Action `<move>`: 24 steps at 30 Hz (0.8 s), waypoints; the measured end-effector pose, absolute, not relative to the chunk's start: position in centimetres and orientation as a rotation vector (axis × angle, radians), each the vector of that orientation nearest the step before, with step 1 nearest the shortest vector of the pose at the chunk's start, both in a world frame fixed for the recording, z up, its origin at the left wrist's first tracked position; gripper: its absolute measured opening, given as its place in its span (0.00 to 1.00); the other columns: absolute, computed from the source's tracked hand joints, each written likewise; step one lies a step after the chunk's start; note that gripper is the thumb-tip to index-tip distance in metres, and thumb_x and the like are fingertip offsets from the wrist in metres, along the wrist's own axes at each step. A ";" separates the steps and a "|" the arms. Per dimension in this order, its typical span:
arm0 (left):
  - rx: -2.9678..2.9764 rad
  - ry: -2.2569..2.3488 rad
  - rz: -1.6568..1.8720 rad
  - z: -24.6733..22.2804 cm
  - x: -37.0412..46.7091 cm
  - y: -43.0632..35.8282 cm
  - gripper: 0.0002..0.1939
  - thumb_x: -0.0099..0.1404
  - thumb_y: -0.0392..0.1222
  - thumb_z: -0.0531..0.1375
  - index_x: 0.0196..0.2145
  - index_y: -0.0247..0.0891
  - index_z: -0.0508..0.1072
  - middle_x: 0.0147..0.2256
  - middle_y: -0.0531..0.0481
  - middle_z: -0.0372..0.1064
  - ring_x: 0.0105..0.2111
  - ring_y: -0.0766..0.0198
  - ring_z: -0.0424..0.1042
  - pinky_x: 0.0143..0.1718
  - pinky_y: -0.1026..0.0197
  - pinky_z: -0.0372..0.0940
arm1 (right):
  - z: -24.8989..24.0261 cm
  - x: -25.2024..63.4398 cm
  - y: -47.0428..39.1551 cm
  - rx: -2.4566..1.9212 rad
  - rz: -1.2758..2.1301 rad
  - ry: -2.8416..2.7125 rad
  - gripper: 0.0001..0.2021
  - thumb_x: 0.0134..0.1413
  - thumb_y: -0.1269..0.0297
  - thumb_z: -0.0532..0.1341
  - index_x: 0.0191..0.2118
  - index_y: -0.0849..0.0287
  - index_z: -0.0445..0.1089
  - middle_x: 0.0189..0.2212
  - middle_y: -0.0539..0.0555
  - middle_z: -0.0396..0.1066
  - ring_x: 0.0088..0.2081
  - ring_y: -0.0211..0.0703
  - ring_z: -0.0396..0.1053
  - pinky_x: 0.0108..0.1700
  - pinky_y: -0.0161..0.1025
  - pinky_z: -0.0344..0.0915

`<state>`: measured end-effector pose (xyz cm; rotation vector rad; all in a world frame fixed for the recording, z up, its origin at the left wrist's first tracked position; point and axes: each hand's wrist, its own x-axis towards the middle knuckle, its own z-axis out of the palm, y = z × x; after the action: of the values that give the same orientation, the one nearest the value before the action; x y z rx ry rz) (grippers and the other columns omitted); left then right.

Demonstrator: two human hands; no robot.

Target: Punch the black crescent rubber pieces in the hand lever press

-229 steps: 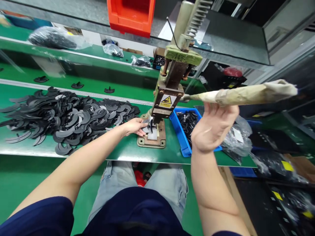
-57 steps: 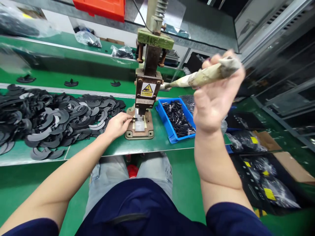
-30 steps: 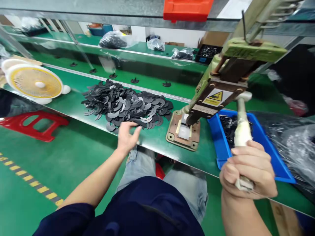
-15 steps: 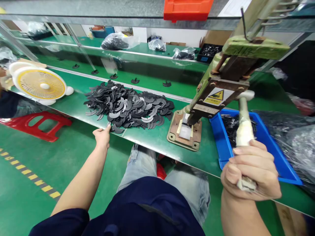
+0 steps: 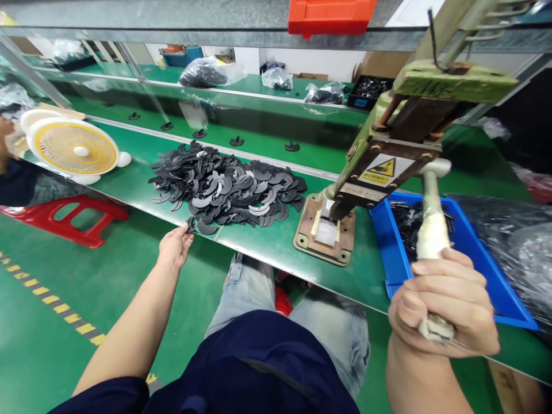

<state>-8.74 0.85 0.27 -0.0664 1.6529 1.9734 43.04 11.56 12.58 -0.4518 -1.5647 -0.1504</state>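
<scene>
My left hand (image 5: pixel 175 246) is at the table's front edge, its fingertips closed on a small black curved piece (image 5: pixel 190 224). Beside it lies a heap of black and grey crescent-shaped pieces (image 5: pixel 230 192). My right hand (image 5: pixel 448 305) is wrapped round the white-taped lever handle (image 5: pixel 432 230) of a green hand press (image 5: pixel 366 167). Under the press head, a pale metal block (image 5: pixel 326 231) sits on the brownish base plate (image 5: pixel 302 237); no hand touches it.
A blue bin (image 5: pixel 495 276) of black parts stands right of the press, beside plastic bags. At the left are a white and yellow fan (image 5: pixel 73 146), a red stool (image 5: pixel 86 221) and another person's sleeve (image 5: pixel 17 181). An orange bin (image 5: pixel 330 16) hangs overhead.
My left hand has drawn slightly down and left from the heap, with a black piece at its fingertips. My right hand stays on the handle; the view has shifted a little.
</scene>
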 end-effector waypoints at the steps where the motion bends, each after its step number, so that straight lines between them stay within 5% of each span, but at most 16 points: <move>1: -0.070 1.620 1.983 0.6 -8.7 0.5 0.07 0.66 0.27 0.67 0.33 0.31 0.72 0.28 0.49 0.73 0.28 0.70 0.74 0.32 0.69 0.74 | 12.6 43.0 11.5 -0.453 -0.147 -1.575 0.17 0.47 0.59 0.72 0.22 0.52 0.62 0.22 0.43 0.73 0.30 0.45 0.78 0.52 0.62 0.78; 6: 0.005 1.404 2.052 2.9 -7.4 -1.1 0.05 0.66 0.27 0.67 0.38 0.32 0.77 0.33 0.49 0.77 0.32 0.71 0.77 0.36 0.71 0.75 | 13.0 42.6 10.7 -0.466 -0.119 -1.577 0.16 0.55 0.59 0.69 0.23 0.53 0.64 0.22 0.44 0.71 0.32 0.44 0.78 0.54 0.62 0.76; 10: 0.302 1.396 1.837 5.3 -3.6 -0.1 0.13 0.60 0.37 0.75 0.40 0.36 0.78 0.40 0.49 0.80 0.36 0.65 0.80 0.37 0.66 0.78 | 13.4 42.1 10.0 -0.474 -0.097 -1.621 0.11 0.58 0.62 0.67 0.28 0.53 0.66 0.24 0.45 0.70 0.34 0.43 0.77 0.56 0.62 0.74; 17: 0.964 1.367 1.082 7.5 7.4 8.2 0.26 0.59 0.59 0.76 0.40 0.37 0.72 0.25 0.53 0.75 0.23 0.65 0.76 0.27 0.64 0.73 | 13.5 42.5 9.9 -0.558 -0.085 -1.581 0.09 0.56 0.57 0.71 0.39 0.52 0.74 0.47 0.51 0.70 0.35 0.38 0.75 0.54 0.58 0.79; 24: 1.232 1.280 0.814 6.5 15.0 18.3 0.26 0.64 0.62 0.71 0.33 0.39 0.68 0.21 0.51 0.74 0.19 0.65 0.73 0.23 0.66 0.67 | 13.2 42.6 9.1 -0.570 -0.051 -1.641 0.06 0.59 0.63 0.66 0.32 0.53 0.69 0.35 0.48 0.74 0.45 0.48 0.79 0.62 0.65 0.75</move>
<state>14.99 18.25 6.51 1.2322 1.2800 0.8138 42.57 9.13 13.24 -0.5702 -1.6414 -0.0505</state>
